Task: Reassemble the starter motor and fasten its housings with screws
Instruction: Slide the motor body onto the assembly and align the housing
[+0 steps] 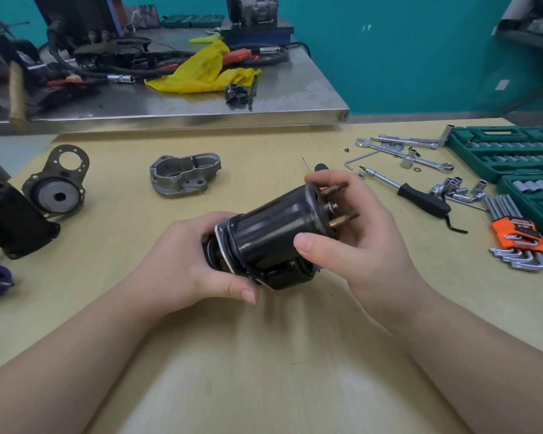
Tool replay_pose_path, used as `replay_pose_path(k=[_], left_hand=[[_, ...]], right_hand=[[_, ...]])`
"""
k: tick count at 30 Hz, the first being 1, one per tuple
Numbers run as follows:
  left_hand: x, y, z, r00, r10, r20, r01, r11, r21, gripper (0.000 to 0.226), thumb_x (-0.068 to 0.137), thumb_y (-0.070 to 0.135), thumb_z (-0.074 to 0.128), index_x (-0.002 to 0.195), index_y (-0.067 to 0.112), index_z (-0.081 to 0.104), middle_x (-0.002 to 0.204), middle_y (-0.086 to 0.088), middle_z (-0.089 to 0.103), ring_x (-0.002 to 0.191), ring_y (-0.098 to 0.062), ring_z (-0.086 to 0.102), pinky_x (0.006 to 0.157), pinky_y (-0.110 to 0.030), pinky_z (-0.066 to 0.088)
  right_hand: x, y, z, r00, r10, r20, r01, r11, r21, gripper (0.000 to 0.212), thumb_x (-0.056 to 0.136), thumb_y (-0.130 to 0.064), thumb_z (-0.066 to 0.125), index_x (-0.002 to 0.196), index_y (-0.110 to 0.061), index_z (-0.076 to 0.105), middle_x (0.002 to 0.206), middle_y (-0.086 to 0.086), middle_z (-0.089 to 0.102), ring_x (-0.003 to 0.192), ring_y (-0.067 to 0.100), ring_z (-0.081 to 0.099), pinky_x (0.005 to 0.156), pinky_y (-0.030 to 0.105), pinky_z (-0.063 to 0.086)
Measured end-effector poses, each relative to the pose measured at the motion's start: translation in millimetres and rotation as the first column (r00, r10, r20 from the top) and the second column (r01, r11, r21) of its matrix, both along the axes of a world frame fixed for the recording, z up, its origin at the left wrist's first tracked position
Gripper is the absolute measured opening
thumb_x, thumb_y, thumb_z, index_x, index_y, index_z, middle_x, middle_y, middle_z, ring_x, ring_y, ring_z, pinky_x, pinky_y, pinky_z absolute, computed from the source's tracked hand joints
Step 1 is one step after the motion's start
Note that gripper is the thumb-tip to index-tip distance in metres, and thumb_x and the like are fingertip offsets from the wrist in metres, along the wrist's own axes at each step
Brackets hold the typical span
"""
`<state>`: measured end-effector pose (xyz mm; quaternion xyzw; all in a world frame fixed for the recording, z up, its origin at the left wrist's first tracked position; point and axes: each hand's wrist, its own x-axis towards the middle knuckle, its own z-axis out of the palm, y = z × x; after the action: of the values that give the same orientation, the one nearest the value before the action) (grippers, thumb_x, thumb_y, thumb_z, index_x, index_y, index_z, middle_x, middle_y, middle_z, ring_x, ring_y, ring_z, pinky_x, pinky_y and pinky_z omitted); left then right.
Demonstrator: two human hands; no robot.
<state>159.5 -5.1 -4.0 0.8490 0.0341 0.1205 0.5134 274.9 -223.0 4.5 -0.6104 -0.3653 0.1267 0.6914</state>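
I hold a black cylindrical starter motor body (273, 228) above the middle of the wooden table. My left hand (198, 261) grips its lower left end, where a metal flange shows. My right hand (355, 233) wraps round the upper right end, fingers behind the copper terminal studs (342, 219) and thumb on the black casing. A grey aluminium housing (184, 177) lies on the table beyond the motor. A black end plate with a round metal hub (55, 187) lies at the left. A black-handled screwdriver (411, 191) lies to the right.
Wrenches, loose sockets and an orange hex key set (519, 242) lie at the right beside green socket cases (508, 151). A black motor casing (13, 220) sits at the left edge. Behind is a steel bench (264, 98) with a yellow cloth, cables and tools.
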Motion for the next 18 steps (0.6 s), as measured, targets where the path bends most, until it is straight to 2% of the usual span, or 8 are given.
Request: replay_pose_path(k=[3,6,9,10,14,18], left_hand=[[-0.5,0.1,-0.2,1.0,0.009,-0.005,-0.009,1.0,-0.023,0.079,0.04,0.05,0.1,0.114,0.041,0.073,0.108,0.009,0.08,0.103,-0.007,0.075,0.085,-0.018,0.056],[-0.9,-0.6,1.2,1.0,0.014,-0.008,-0.014,0.999,-0.04,0.08,0.037,0.053,0.099,0.112,0.043,0.073,0.107,0.009,0.081,0.101,-0.007,0.075,0.083,-0.018,0.056],[-1.4,-0.8,2.5,1.0,0.017,-0.019,-0.017,1.0,-0.019,0.077,0.036,0.054,0.099,0.107,0.041,0.073,0.101,0.007,0.08,0.094,-0.007,0.075,0.081,-0.022,0.057],[-1.5,-1.0,2.8,1.0,0.018,-0.021,-0.018,1.0,-0.007,0.076,0.036,0.055,0.098,0.106,0.041,0.073,0.099,0.007,0.08,0.093,-0.008,0.075,0.08,-0.025,0.058],[-2.0,-1.9,2.3,0.999,0.028,-0.03,-0.028,1.0,0.015,0.086,0.031,0.073,0.096,0.106,0.039,0.071,0.097,0.004,0.08,0.094,-0.019,0.075,0.081,-0.039,0.06],[-2.1,-1.8,1.6,0.999,0.033,-0.023,-0.033,0.999,-0.023,0.088,0.03,0.078,0.093,0.106,0.041,0.071,0.098,0.006,0.08,0.092,-0.013,0.075,0.079,-0.03,0.059]], right_hand=[[-0.4,0.3,1.4,1.0,0.022,0.006,-0.022,1.0,-0.003,0.059,0.074,-0.027,0.082,0.13,-0.033,0.062,0.106,-0.014,0.071,0.089,0.009,0.068,0.08,0.025,0.055],[-0.5,0.8,2.2,0.999,-0.006,0.039,0.007,1.0,-0.024,0.058,0.074,-0.033,0.086,0.128,-0.035,0.063,0.109,-0.011,0.073,0.093,0.01,0.071,0.082,0.024,0.056],[-1.7,2.4,2.5,0.998,-0.053,0.017,0.053,0.998,-0.022,0.05,0.072,-0.043,0.089,0.118,-0.042,0.068,0.107,-0.009,0.076,0.096,0.016,0.073,0.082,0.036,0.061],[-2.0,3.1,2.9,0.998,-0.064,0.008,0.065,0.998,-0.019,0.047,0.071,-0.045,0.089,0.114,-0.044,0.069,0.105,-0.01,0.076,0.095,0.016,0.073,0.082,0.036,0.061],[-2.5,5.5,6.5,0.998,-0.06,-0.015,0.06,0.998,-0.008,0.039,0.071,-0.05,0.089,0.105,-0.049,0.07,0.103,-0.013,0.078,0.094,0.009,0.074,0.081,0.024,0.058],[-3.3,4.8,5.6,0.998,-0.055,0.032,0.056,0.998,-0.036,0.046,0.069,-0.05,0.09,0.11,-0.049,0.068,0.103,-0.015,0.077,0.092,0.007,0.072,0.082,0.018,0.054]])
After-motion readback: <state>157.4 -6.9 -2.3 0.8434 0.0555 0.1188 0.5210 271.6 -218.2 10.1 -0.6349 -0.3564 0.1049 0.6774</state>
